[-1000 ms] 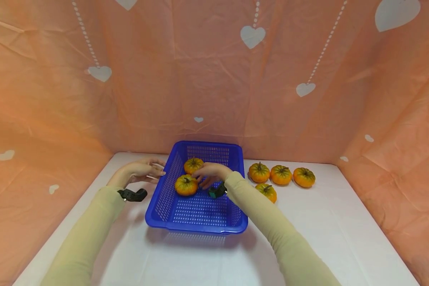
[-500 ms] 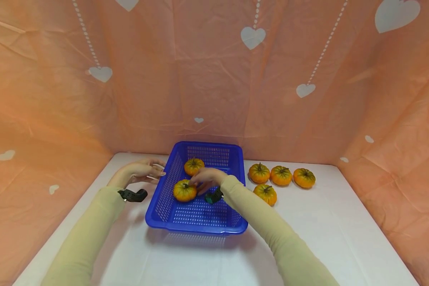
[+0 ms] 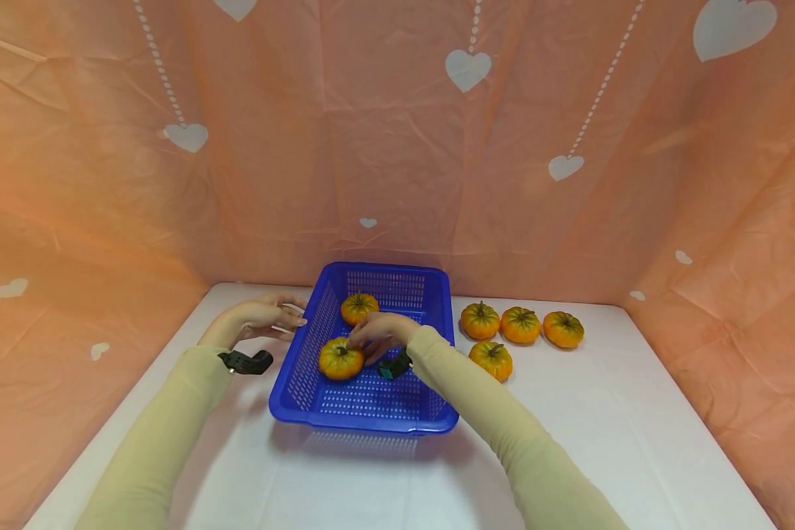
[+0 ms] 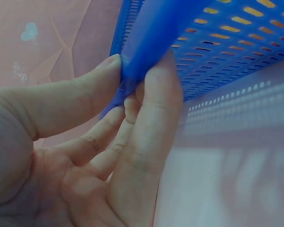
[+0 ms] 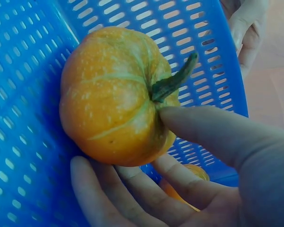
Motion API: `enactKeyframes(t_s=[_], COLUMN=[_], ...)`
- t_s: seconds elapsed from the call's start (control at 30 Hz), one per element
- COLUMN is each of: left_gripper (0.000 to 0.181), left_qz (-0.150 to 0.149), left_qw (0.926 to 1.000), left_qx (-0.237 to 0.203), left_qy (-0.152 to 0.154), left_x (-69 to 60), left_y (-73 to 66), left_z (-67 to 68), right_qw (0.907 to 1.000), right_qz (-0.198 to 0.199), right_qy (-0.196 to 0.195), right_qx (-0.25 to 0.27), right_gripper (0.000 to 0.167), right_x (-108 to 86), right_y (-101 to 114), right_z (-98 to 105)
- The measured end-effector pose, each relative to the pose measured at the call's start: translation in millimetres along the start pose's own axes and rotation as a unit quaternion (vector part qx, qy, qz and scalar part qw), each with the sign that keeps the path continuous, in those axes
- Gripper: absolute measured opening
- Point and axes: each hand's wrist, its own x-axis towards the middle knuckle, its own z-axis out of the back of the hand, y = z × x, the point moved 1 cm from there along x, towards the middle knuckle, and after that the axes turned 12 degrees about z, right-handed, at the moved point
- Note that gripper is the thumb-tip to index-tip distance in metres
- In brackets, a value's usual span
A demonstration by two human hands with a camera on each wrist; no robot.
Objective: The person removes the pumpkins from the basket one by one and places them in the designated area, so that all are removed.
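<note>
A blue plastic basket (image 3: pixel 364 423) with slotted walls stands on the white table. At its left side my left hand (image 3: pixel 261 316) pinches the rim between thumb and fingers, as the left wrist view shows with the basket rim (image 4: pixel 154 38). Inside the basket, my right hand (image 3: pixel 386 331) holds a small orange pumpkin (image 3: pixel 340 361) with a green stem. Seen from the right wrist, the thumb presses on top of this pumpkin (image 5: pixel 113 94) by the stem, while the fingers curl at its side. Behind it in the basket sits a second pumpkin (image 3: pixel 358 308).
Right of the basket, several more pumpkins lie on the white table (image 3: pixel 609 412): three in a back row, including one pumpkin (image 3: pixel 520 324) in the middle, and a nearer pumpkin (image 3: pixel 492 360). An orange curtain (image 3: pixel 397 147) with white hearts encloses the back and sides.
My right hand has shifted a little left and toward me, and the nearer pumpkin in the basket has moved the same way, away from the back one. The left hand has stayed on the rim.
</note>
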Motion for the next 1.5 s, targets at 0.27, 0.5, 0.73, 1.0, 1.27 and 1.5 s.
enactKeyframes(t_s=[0.27,0.5,0.73,1.0,1.27,1.5], left_gripper=[0.046,0.049,0.048,0.046,0.054,0.052], left_qz=[0.005,0.006,0.017,0.014,-0.023,0.0], left_qw=[0.9998,1.0,0.9995,0.9994,0.999,0.9996], left_qx=[0.016,0.004,0.02,0.026,0.014,0.028], left_qy=[-0.005,0.005,-0.018,-0.017,0.036,-0.006], left_x=[0.1,0.3,-0.5,-0.5,-2.8,0.2], left_y=[-0.9,-0.8,-2.7,-1.4,0.5,-2.3], left_z=[2.0,1.7,2.1,1.8,2.1,3.3], right_qw=[0.9999,0.9997,0.9996,0.9994,0.9978,0.996], right_qz=[-0.001,-0.002,-0.007,0.002,0.014,0.03], right_qy=[0.014,0.022,0.026,0.03,0.0,-0.02], right_qx=[-0.006,-0.007,0.006,0.016,0.065,0.081], right_gripper=[0.027,0.026,0.026,0.026,0.031,0.038], right_x=[-2.2,-2.0,-1.0,-4.6,-16.8,-33.4], right_y=[2,3,3,6,12,23], right_z=[0,-1,0,3,19,42])
